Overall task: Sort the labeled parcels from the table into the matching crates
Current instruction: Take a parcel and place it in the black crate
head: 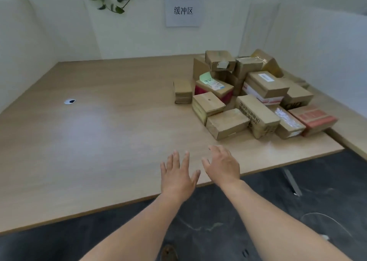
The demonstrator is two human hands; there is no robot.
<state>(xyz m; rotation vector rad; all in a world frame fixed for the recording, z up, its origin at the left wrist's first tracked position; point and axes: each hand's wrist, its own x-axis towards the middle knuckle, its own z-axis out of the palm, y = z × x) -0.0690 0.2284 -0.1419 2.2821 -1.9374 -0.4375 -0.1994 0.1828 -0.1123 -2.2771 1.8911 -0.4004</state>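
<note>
**Brown cardboard parcels [256,93] heaped on the pale wooden worktop [99,131], none yet taken up**

The parcels lie in a loose heap on the far right part of the worktop. Several lean on or rest across one another, and some carry printed labels or red panels. No crates show in this view.

The person's left hand [177,176] and right hand [222,167] hover side by side over the near edge of the worktop, short of the heap. The fingers [175,157] of both are spread and relaxed, with nothing in them.

Closest to the hands is a plain brown oblong box [227,123], lying flat at the front of the heap and touching its neighbours. It looks stiff-walled and probably light, so it should keep its shape under a firm squeeze. A grip across its two long sides, thumb against fingers, seems the surest hold. Its upper face shows no readable label, so it would likely need turning over. The boxes behind it with glossy tape may be slicker to hold. Those propped higher up look likely to slide if one beneath them is pulled out first.
</note>
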